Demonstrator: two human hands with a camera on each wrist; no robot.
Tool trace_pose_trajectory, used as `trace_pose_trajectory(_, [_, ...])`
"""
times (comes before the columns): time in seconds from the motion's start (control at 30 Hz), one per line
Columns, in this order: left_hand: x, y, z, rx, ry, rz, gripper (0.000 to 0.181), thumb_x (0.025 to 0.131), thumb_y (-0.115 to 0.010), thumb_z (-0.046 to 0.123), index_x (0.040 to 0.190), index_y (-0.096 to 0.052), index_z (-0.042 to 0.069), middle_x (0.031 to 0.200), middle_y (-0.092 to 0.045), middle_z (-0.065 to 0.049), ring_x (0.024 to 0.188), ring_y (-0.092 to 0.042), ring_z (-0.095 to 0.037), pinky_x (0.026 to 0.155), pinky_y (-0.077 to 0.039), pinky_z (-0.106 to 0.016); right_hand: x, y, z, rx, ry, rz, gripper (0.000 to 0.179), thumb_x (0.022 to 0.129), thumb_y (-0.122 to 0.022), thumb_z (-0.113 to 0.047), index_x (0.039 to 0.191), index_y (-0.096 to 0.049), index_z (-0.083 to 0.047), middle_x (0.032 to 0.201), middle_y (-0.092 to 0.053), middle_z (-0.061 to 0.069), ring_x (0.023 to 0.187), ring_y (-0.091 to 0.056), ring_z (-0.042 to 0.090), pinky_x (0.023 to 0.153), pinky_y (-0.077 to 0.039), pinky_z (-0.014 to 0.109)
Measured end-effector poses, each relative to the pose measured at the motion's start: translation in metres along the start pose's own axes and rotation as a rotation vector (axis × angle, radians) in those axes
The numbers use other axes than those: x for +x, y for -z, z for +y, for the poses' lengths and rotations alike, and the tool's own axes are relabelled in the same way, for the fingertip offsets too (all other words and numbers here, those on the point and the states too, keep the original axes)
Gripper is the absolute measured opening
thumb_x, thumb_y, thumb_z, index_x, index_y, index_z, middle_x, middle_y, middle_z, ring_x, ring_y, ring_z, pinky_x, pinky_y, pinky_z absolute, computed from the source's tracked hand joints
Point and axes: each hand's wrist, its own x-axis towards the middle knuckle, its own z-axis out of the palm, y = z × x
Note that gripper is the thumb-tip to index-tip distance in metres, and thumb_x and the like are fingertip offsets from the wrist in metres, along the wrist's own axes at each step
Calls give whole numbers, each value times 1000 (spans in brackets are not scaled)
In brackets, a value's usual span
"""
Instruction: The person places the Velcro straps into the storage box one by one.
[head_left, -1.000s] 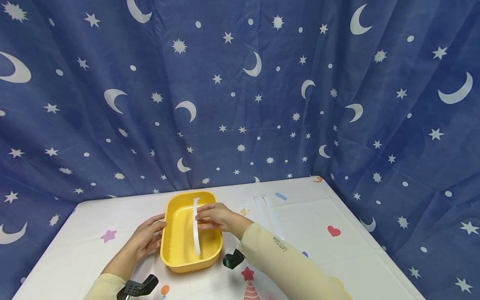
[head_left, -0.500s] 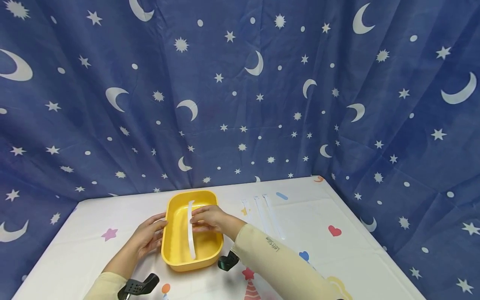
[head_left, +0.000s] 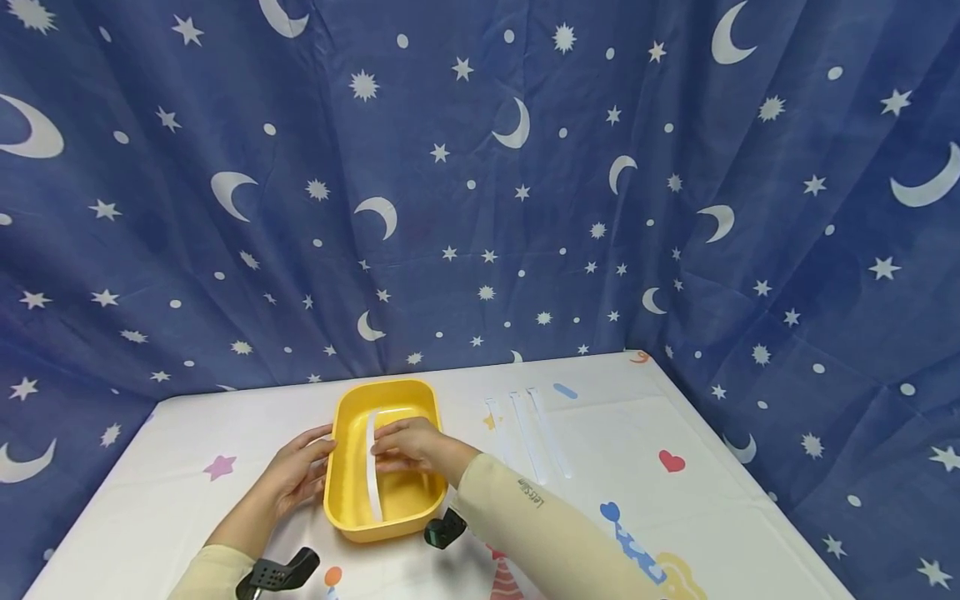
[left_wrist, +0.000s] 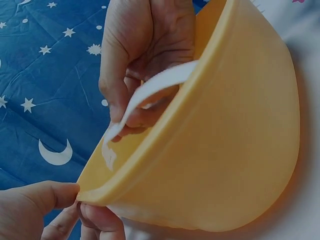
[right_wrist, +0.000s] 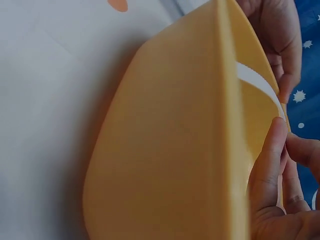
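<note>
A yellow rectangular plastic tub (head_left: 348, 475) stands on the table. My left hand (head_left: 294, 473) holds its left side, thumb on the rim and the other fingers against the outside, as the left wrist view shows. Inside the tub, my right hand (head_left: 407, 446) pinches a long white strap (head_left: 372, 479) near its middle. This strap looks like a hook-and-loop cable tie and runs lengthwise along the tub. It bows in a curve in the left wrist view, its slotted end (left_wrist: 108, 157) hanging below the right fingertips. The tub's near wall hides part of the strap in both wrist views.
Three more white straps (head_left: 528, 437) lie side by side on the table, right of the tub. A white cloth (head_left: 600, 433) printed with coloured shapes covers the table. Behind and to the right hangs a blue curtain (head_left: 480, 208) with moons and stars.
My right hand has moved left and deeper into the tub, carrying the white strap toward the tub's left wall. The left hand keeps its hold on the tub.
</note>
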Motion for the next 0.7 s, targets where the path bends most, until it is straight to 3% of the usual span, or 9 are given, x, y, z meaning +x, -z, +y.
trace_pose_trajectory(0.3, [-1,0,1,-34,-4,-13,60,101,-51,13,153,-24,3,103,-59,-2,81,-66,-8,71,-60,-25,3,-4,6,7,3,5,24,84,-68,9,107,-68,3,84,-64,12,69,-63,15,76,-61,37])
trace_pose_trajectory(0.53, [-1,-2,2,-17,4,10,58,100,-51,14,152,-26,4,101,-60,-2,74,-63,-5,59,-56,-18,8,-5,9,0,-12,19,23,83,-70,8,105,-69,3,82,-65,9,66,-65,15,76,-61,37])
trace_pose_trajectory(0.7, [-1,-3,2,-31,4,13,58,100,-51,13,152,-27,4,103,-59,-3,77,-63,-6,66,-58,-22,13,-7,13,3,-20,26,21,84,-70,7,104,-68,2,82,-65,9,65,-65,15,75,-60,37])
